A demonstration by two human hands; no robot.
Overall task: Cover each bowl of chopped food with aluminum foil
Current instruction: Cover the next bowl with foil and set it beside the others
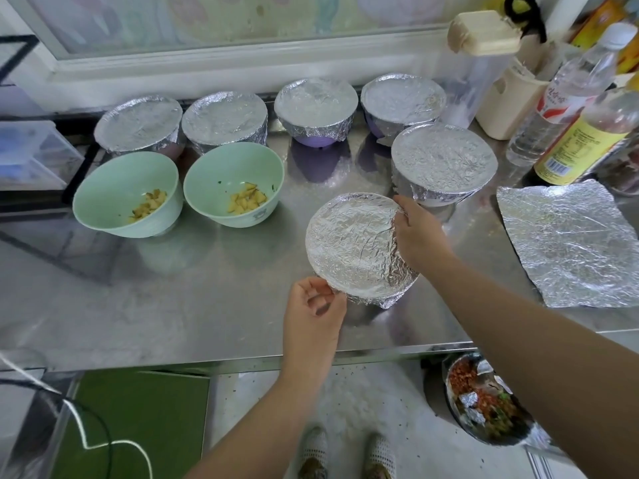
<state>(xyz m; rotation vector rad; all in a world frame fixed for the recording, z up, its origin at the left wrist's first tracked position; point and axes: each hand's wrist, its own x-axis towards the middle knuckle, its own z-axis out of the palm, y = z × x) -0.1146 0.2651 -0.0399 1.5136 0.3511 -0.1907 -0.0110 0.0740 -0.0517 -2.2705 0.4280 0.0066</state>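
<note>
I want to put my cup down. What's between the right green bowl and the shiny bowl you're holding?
In the head view, only bare steel counter lies between the right green bowl and the foil-covered bowl.

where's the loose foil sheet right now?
Head view: the loose foil sheet lies flat at the right end of the steel counter, right of the foil-wrapped bowl nearest the front edge, just in front of the yellow-labelled bottle.
</note>
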